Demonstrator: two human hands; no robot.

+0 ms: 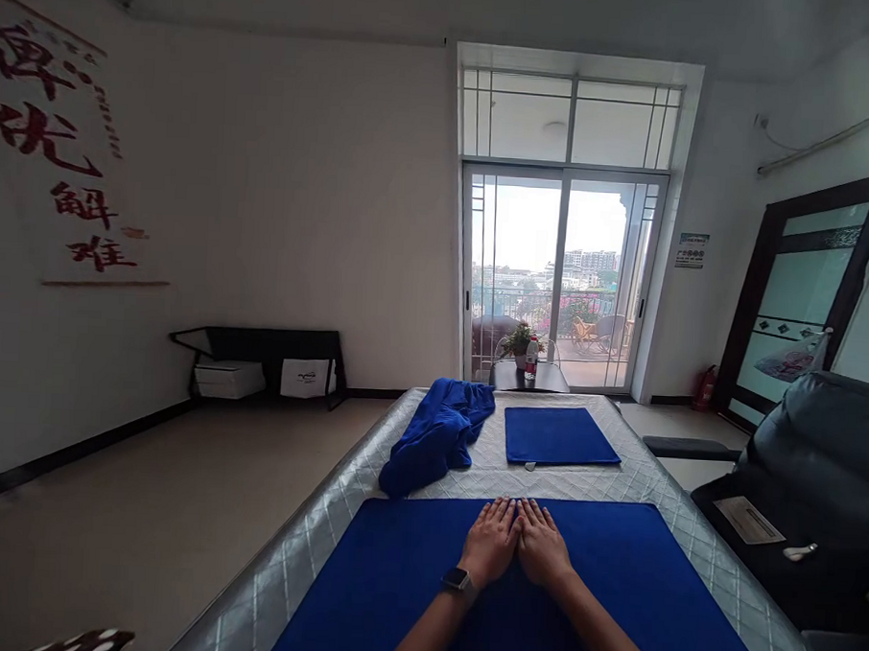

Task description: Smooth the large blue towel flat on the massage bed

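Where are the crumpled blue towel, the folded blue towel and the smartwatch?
crumpled blue towel point(438, 434), head view, middle of the heap.
folded blue towel point(557, 435), head view, centre of its flat top.
smartwatch point(456, 581), head view, its face on the left wrist.

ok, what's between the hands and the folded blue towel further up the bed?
Head view: the far edge of the spread blue towel under both hands, then a bare strip of quilted mattress before the folded blue towel.

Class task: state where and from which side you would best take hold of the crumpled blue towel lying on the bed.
Probably pinch the raised folds at the top of the crumpled blue towel, coming from above; it is heaped, not flat like the folded towel beside it.
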